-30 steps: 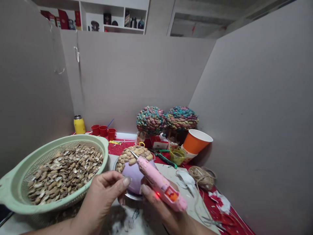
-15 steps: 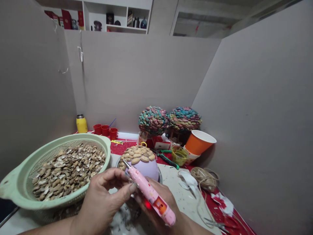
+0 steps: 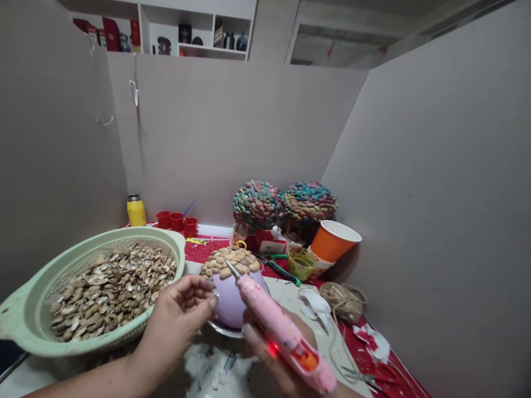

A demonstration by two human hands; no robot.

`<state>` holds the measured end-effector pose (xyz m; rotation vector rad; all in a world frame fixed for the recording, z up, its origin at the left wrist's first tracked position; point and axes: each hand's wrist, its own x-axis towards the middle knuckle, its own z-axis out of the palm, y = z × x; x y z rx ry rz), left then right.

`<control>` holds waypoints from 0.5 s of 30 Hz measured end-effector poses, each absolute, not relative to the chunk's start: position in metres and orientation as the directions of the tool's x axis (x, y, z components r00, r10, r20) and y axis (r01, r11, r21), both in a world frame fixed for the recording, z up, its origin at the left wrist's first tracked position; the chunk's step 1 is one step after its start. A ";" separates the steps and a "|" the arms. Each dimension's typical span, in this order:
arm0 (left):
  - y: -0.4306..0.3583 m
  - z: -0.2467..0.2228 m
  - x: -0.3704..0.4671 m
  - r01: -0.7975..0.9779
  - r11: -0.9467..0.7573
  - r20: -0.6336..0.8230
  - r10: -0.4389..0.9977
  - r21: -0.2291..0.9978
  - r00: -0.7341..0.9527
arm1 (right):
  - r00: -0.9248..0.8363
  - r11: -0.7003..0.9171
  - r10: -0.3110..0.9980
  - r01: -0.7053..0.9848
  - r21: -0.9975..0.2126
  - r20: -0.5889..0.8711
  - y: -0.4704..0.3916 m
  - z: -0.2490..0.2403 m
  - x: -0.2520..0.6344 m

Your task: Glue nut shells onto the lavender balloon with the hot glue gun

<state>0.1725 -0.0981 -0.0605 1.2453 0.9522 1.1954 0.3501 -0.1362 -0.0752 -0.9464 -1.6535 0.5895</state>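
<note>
A pink glue gun (image 3: pixel 277 326) with a lit red light is gripped in my right hand (image 3: pixel 286 342), its metal tip pointing up and left over the ball. The lilac ball (image 3: pixel 230 298) has peanut shells (image 3: pixel 230 261) covering its top and rests in a metal bowl (image 3: pixel 226 330). My left hand (image 3: pixel 186 309) is beside the ball on its left, fingers curled and thumb against the fingertips; something small and pale shows at the pinch, too small to name. A green basket (image 3: pixel 29 309) of shells (image 3: pixel 120 293) stands at the left.
Two colourful shell-covered balls (image 3: pixel 258 204) stand at the back. Right of them are an orange cup (image 3: pixel 334 243), a yellow-green cup (image 3: pixel 301 265), green-handled pliers (image 3: pixel 284 272), twine (image 3: pixel 344 301) and scissors (image 3: pixel 369 378). A yellow bottle (image 3: pixel 136 211) and red cups (image 3: pixel 176 221) stand back left.
My hands have moved apart. The glue gun has shifted right and down, its tip now farther right over the shells, and more of the lilac ball shows.
</note>
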 end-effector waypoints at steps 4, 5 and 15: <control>-0.101 -0.060 0.172 -0.197 0.061 -0.014 0.973 0.979 0.232 | -0.124 0.599 0.796 0.301 -0.742 0.592 -0.142 -0.065 0.353; -0.102 -0.060 0.171 -0.191 0.090 -0.040 0.966 0.977 0.254 | -0.135 0.610 0.788 0.305 -0.732 0.601 -0.142 -0.065 0.353; -0.112 -0.057 0.161 -0.125 0.247 -0.162 0.866 0.961 0.472 | -0.181 0.679 0.731 0.294 -0.673 0.658 -0.139 -0.061 0.352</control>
